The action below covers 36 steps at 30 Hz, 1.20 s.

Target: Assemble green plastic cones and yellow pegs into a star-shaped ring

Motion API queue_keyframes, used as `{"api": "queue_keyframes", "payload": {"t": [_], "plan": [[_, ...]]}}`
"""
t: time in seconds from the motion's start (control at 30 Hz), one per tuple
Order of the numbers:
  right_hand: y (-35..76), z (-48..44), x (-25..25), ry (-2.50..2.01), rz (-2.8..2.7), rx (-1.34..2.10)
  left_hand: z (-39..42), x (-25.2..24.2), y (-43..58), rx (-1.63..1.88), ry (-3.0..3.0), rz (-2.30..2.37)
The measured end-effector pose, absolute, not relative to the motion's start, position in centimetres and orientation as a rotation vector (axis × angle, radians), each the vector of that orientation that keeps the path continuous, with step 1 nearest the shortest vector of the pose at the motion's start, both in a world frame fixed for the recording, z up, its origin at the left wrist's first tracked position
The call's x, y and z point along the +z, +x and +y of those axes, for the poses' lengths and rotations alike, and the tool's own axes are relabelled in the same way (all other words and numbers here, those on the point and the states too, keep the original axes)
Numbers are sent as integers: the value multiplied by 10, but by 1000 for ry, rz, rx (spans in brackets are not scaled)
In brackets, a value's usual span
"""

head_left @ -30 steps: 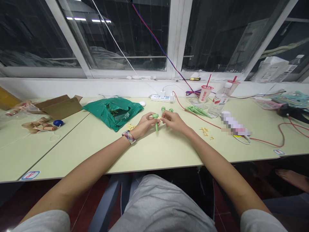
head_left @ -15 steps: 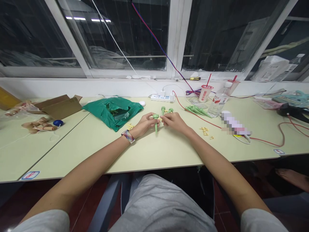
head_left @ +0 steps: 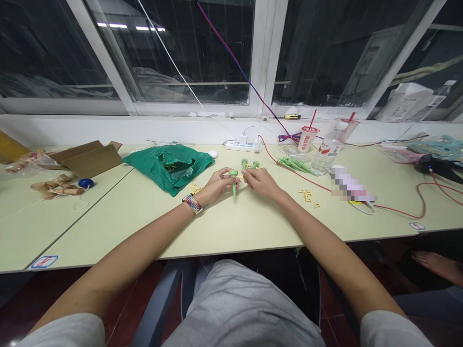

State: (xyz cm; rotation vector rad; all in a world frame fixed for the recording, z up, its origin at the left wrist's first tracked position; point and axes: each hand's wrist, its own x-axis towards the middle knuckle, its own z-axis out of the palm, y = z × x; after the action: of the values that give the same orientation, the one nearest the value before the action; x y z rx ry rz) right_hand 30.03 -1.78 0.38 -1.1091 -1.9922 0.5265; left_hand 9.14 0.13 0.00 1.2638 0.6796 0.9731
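My left hand (head_left: 216, 189) is closed around a green plant watering spike (head_left: 234, 187), cap up and point down, above the table. Beside it, my right hand (head_left: 263, 184) is pinched, thumb against fingers, at a small yellow valve (head_left: 239, 177) on the side of the spike; the fingers partly hide it. Just behind the hands, more green spikes (head_left: 244, 163) show their caps. Some yellow valves (head_left: 195, 188) lie by my left wrist, and several more loose valves (head_left: 306, 195) are scattered right of my right hand.
A torn green plastic bag (head_left: 170, 166) lies to the left. Farther left are an open cardboard box (head_left: 88, 161) and wooden toys (head_left: 58, 187). At right lie a row of green spikes (head_left: 295, 165), a water bottle (head_left: 328, 150), a cup (head_left: 307, 140) and a red cable (head_left: 401, 213). A power strip (head_left: 243, 146) sits behind.
My right fingertips have shifted slightly right, away from the spike. My left hand keeps the spike in about the same place.
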Motion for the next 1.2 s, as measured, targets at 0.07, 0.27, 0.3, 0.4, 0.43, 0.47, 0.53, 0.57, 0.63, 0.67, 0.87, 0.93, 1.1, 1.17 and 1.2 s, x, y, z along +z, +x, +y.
{"api": "queue_keyframes", "payload": {"t": [0.07, 0.27, 0.3, 0.4, 0.43, 0.47, 0.53, 0.57, 0.63, 0.67, 0.87, 0.93, 1.1, 1.17, 1.2], "plan": [[300, -18, 4, -1083, -2004, 463, 1, 0, 91, 977, 1270, 683], [300, -19, 6, -1169, -2093, 464, 0, 1, 92, 968, 1272, 681], [300, -20, 6, -1202, -2114, 438, -1, 1, 93, 970, 1267, 686], [300, -23, 7, -1224, -2166, 287, -1, 2, 93, 974, 1257, 695], [299, -23, 7, -1206, -2173, 262, -1, 2, 93, 976, 1258, 694], [298, -23, 7, -1186, -2170, 276, -1, 2, 93, 976, 1264, 690], [297, -22, 7, -1163, -2142, 414, -1, 1, 92, 984, 1289, 687], [295, -22, 6, -1168, -2119, 522, 0, 0, 92, 991, 1303, 690], [294, -21, 5, -1185, -2075, 703, 1, -1, 91, 1000, 1308, 696], [293, -21, 4, -1190, -2067, 722, 1, -1, 91, 995, 1292, 696], [292, -22, 1, -1183, -2121, 291, 3, -3, 92, 937, 1224, 679], [290, -20, 0, -1184, -2071, 477, 2, -4, 92, 998, 1297, 696], [287, -21, 0, -1178, -1949, 672, 0, -3, 94, 1056, 1338, 705], [287, -24, 2, -1160, -2018, 407, -1, -2, 95, 991, 1277, 675], [288, -25, 2, -1156, -2047, 313, -2, -1, 95, 981, 1269, 669]]}}
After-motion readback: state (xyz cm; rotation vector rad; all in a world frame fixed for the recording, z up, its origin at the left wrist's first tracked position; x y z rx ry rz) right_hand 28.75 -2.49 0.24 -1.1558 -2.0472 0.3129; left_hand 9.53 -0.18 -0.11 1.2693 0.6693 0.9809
